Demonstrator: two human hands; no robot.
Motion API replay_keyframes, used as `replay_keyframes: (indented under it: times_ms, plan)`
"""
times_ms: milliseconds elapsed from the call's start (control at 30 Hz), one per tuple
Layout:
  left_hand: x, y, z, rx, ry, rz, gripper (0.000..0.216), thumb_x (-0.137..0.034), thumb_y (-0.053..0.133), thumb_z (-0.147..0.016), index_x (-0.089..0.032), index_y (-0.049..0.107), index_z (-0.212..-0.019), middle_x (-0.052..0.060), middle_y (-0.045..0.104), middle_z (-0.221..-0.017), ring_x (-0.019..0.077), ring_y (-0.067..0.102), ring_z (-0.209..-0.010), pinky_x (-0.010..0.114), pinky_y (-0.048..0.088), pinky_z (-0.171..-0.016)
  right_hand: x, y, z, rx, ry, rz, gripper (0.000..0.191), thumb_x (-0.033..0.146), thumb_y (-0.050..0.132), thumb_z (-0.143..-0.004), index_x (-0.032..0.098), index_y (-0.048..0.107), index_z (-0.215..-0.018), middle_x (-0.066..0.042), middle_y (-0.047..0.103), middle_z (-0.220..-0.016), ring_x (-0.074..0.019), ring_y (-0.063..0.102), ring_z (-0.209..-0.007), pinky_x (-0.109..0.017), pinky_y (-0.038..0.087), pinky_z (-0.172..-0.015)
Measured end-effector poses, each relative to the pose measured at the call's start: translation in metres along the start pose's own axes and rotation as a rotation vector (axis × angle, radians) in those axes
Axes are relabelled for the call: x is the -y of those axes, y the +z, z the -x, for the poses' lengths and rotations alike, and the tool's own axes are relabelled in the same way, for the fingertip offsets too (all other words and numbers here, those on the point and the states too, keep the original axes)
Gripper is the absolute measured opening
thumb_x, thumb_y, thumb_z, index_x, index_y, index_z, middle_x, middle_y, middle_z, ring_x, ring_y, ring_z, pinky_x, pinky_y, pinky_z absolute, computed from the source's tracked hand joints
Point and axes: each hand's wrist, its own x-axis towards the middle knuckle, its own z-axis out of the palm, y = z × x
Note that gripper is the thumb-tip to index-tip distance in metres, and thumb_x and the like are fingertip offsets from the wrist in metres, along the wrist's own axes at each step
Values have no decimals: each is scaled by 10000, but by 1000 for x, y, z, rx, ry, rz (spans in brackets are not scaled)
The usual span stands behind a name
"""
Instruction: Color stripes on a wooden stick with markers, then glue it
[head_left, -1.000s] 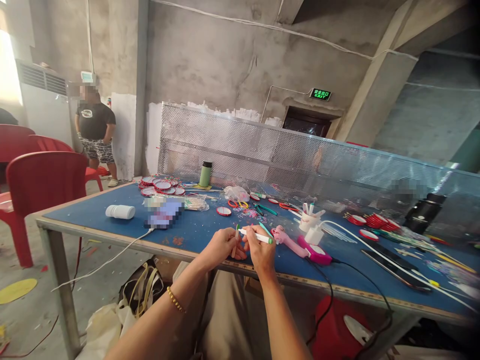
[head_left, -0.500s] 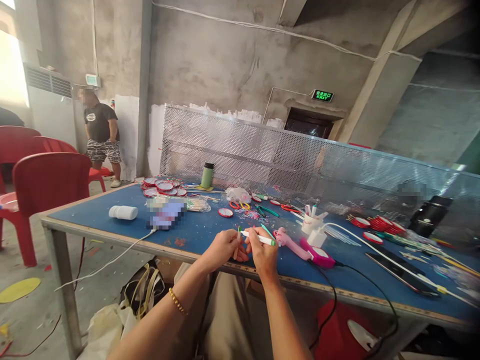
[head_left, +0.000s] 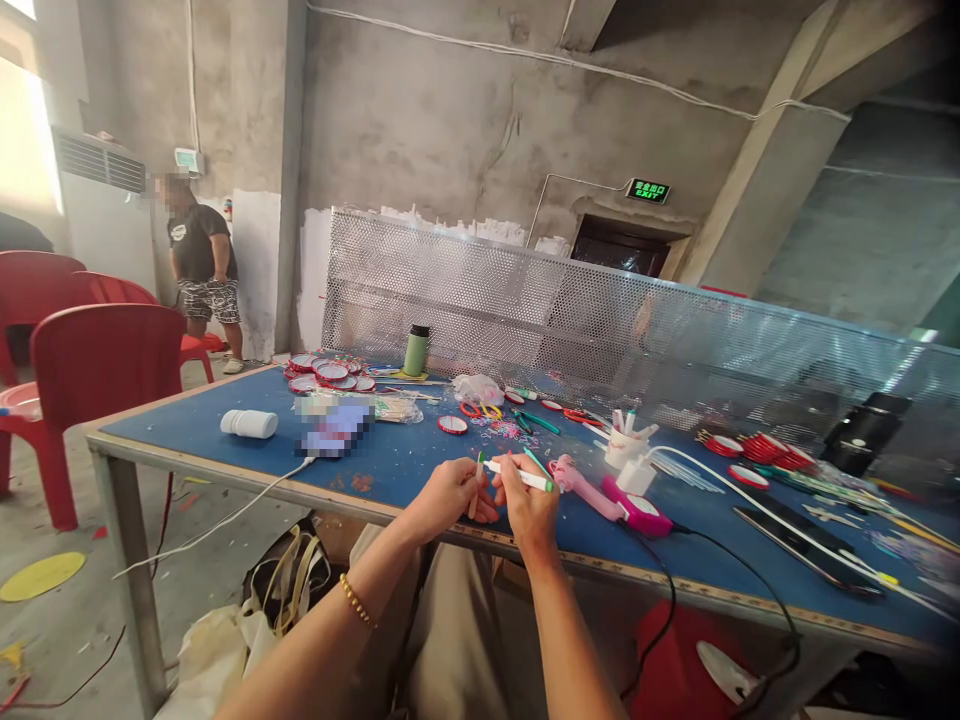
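Near the table's front edge, my left hand (head_left: 448,492) is closed on a thin, flat wooden stick (head_left: 474,502) whose upper end is green. My right hand (head_left: 532,515) grips a white marker (head_left: 531,478) with a green end, its other end pointing left at the top of the stick. Whether the marker's tip touches the stick, I cannot tell. Right of my right hand lies a pink device (head_left: 592,492) with a magenta end and a black cable. Beyond my hands is a round, red-rimmed white disc (head_left: 452,425).
Red-rimmed discs (head_left: 330,372) are piled at the back left. A white bottle (head_left: 249,424) lies on its side and a green bottle (head_left: 416,352) stands behind. Green-handled pliers (head_left: 540,422), a cup of markers (head_left: 624,445) and a dark phone (head_left: 806,550) are rightward. A person (head_left: 202,250) stands far left.
The whole view shifts very slightly. Both hands keep the same hold on the stick and the marker, with hardly any visible movement.
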Motion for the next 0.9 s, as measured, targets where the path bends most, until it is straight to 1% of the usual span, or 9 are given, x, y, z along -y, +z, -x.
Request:
replay_keyframes:
  times_ms: [233,433,567,733,833,900]
  plan:
    - [0,0,0,-4,1,-4,283,-466,611,-830,-208,502,-789,29,723,-685,195,726,-616,309,584,-624,-2,0,0,-1,-3,2,303,442,569,-903,191,663,-760,40,572,-552,-94,498,-390,-218,422,-415]
    - [1,-1,0,-8,-2,-8,307,-487,623,-824,-213,497,-771,13,708,-652,198,726,-615,307,584,-624,-1,0,1,-7,7,-3,284,432,580,-899,200,665,-760,41,578,-556,-98,506,-394,-218,429,-418]
    - [2,-2,0,-11,-3,-10,326,-499,632,-817,-213,489,-752,9,691,-632,211,736,-632,309,585,-620,0,0,1,-3,5,5,305,446,587,-895,208,633,-710,41,572,-550,-100,502,-398,-221,434,-427]
    - [2,-2,1,-17,-7,-10,300,-467,628,-832,-197,511,-776,48,733,-737,207,744,-647,301,584,-614,1,0,1,-18,8,-20,356,464,563,-915,213,580,-663,37,566,-537,-99,486,-395,-229,418,-431]
    - [2,-2,1,-12,-10,-6,290,-453,620,-840,-192,510,-779,61,741,-755,204,747,-654,297,587,-619,2,0,1,-12,7,-21,382,453,560,-916,217,537,-617,38,555,-519,-96,474,-386,-229,408,-430]
    - [2,-2,2,-9,-11,-2,283,-448,610,-846,-193,506,-782,65,747,-764,201,748,-656,295,588,-623,2,0,1,-6,7,-12,384,447,556,-917,218,534,-610,37,555,-521,-96,478,-392,-230,408,-433]
